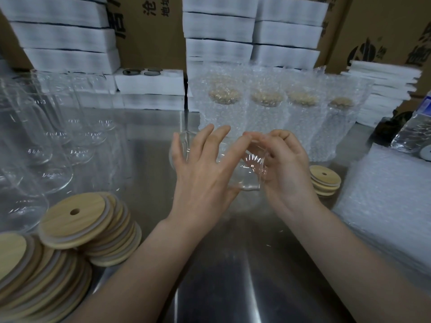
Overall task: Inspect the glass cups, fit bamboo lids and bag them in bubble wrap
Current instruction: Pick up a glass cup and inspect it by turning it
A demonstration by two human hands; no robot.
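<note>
Since the glass cup [248, 170] carries no lid yet, step: inspection by my read, lidding next.
cup position: dead centre, held between both hands over the worktop [221, 264]; can't tell if it touches.
cup axis: lying roughly 9-to-3; thin rim looks to face 9, thick base 3.
right grip [286, 169]: fingers curled round the base end, firm hold.
left grip [203, 173]: fingers splayed nearly straight across the barrel near the rim; thumb tucked under, mostly hidden.
key relation: open end is on the left grip's side, so a lid has to come in from 9.
lids: big slumped stacks of bamboo lids [77, 220] at 7–8, nearer the left grip; small lid stack [324, 178] at 3, just beyond the right grip.
judgement: right keeps the base, left lets go to fetch a lid; stand the cup up first or the lid may slide off.
done work: bagged cups [265, 113] in a row at 12, lids showing through the wrap.
queue: bare glasses [46, 141] at 9–10.
bags: bubble wrap pile [384, 206] at 3–4.
background: foam sheets [217, 26] stacked at 12.
</note>
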